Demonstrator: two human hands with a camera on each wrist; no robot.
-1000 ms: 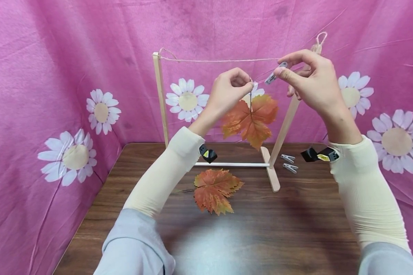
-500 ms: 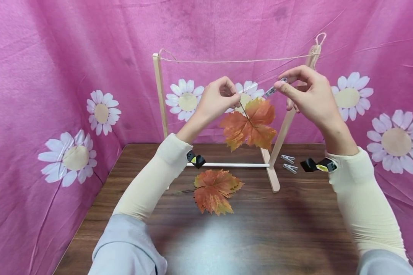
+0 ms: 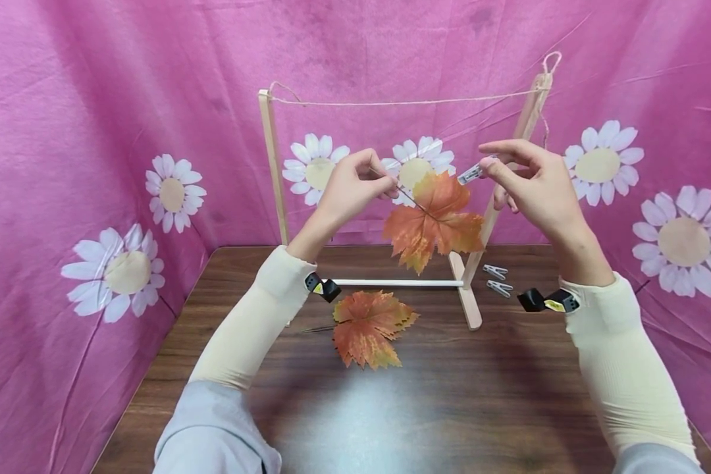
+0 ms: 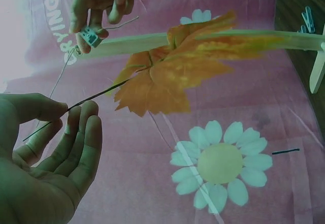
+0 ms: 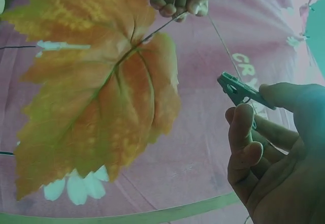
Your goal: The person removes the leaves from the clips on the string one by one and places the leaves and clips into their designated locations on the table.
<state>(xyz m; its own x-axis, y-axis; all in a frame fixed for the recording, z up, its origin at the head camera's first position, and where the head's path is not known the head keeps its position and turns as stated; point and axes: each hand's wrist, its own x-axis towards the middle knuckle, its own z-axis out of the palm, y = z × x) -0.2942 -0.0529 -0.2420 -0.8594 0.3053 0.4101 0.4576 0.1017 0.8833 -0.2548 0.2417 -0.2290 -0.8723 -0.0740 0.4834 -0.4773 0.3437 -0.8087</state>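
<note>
Pinched by its thin stem, an orange maple leaf (image 3: 432, 220) hangs from my left hand (image 3: 355, 187), tilted to the right. The left wrist view shows the dark stem (image 4: 99, 92) running between thumb and fingers. My right hand (image 3: 536, 181) holds a small grey clothespin (image 3: 471, 172) between thumb and fingers, just right of the leaf and apart from it. In the right wrist view the clothespin (image 5: 241, 91) points toward the leaf side. Above both hands a string (image 3: 403, 103) stretches between the posts of a wooden stand (image 3: 275, 171); neither hand touches it.
Another orange leaf or small stack of leaves (image 3: 370, 329) lies on the wooden table (image 3: 480, 401). Two clothespins (image 3: 498, 288) rest beside the stand's right foot (image 3: 467, 303). A white rod (image 3: 403, 284) joins the stand low down. Pink cloth with daisies (image 3: 681, 240) hangs behind.
Both hands have come down from near the string, the left also moving leftward. The leaf has swung from hanging straight to a slant. The clothespin has lowered with the right hand.
</note>
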